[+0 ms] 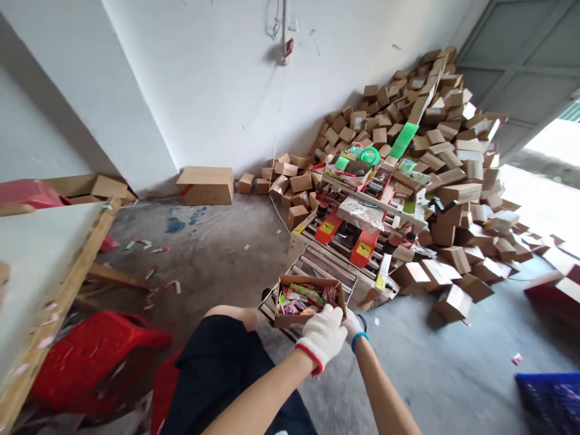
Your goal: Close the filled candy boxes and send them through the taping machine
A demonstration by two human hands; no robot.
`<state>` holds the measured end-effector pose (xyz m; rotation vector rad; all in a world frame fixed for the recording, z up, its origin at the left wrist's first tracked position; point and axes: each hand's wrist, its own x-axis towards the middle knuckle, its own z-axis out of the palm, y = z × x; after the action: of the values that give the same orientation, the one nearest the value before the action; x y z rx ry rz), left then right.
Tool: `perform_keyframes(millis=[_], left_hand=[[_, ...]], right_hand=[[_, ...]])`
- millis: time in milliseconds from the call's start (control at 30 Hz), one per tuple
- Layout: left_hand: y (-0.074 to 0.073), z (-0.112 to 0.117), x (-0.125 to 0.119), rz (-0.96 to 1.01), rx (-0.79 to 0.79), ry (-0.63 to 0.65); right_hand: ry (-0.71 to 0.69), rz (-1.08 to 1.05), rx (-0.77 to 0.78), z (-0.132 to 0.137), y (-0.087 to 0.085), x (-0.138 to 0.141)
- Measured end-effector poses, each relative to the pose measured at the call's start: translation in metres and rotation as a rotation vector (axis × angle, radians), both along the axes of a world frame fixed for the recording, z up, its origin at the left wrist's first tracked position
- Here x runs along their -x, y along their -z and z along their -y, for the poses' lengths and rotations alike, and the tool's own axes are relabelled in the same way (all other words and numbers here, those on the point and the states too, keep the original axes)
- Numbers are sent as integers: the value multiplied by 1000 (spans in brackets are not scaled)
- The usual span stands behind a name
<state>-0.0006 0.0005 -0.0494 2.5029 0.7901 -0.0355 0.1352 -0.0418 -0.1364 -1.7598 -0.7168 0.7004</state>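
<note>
An open cardboard box (pixel 277 314) filled with small colourful wrapped packets (pixel 306 295) sits on the near end of a roller conveyor (pixel 317 266). My left hand (pixel 322 333), in a white knit glove with a red cuff, is closed on the box's near right corner. Right beside it, my right hand (pixel 352 328), gloved in white with a blue cuff, is closed at the same corner. Its fingers are partly hidden behind the left hand and the box edge.
Beyond the box stands an orange-and-metal carton sealing machine (pixel 347 232) with a tray of green tape (pixel 369 156) on top. A big heap of cardboard boxes (pixel 435 145) leans on the wall. Red plastic stools (pixel 99 356) and a wood-edged table (pixel 58 290) are at left, a blue crate (pixel 550 393) lower right.
</note>
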Motion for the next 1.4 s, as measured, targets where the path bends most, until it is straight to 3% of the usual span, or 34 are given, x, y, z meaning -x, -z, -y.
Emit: perform_keyframes(millis=[67,167,267,367,467,533,667,733,833,900,967,1033,1100,1200,1267,1400], left_hand=[[2,1,7,60,-12,17],[8,-8,50,342,-161,-53],[29,-37,101,572,-430,-365],[58,-71,126,594,-424,-383],[76,-90,124,596,-353,-233],[75,-93,119,577,-327,-141],[47,-97,111,448,-163,78],[36,-105,104,364,-63,110],[46,-115,90,351,104,0],[63,-113,83,410,97,-205],[81,-108,79,480,29,-477],[92,-104,77,497,43,-668],[96,-106,77,464,163,-682],[92,-115,79,413,350,-554],[89,-119,80,382,419,-516],[89,-119,80,398,430,-483]], right_hand=[[93,-19,22,5,2,-9],[165,-121,-23,21,-1,-12],[43,-206,-151,38,-10,-6],[-61,-4,-137,45,-20,2],[-96,307,-70,41,-23,8],[-193,479,-58,36,-25,11],[-458,715,138,18,-40,20],[-567,747,287,3,-52,18],[-712,704,405,-25,-59,5],[-723,668,466,-34,-56,-2],[-620,659,499,-32,-51,0],[-431,715,465,-23,-47,9],[-259,838,355,-14,-46,22],[-150,949,201,-15,-49,40],[-199,914,203,-25,-50,49],[-435,951,439,-56,-49,60]])
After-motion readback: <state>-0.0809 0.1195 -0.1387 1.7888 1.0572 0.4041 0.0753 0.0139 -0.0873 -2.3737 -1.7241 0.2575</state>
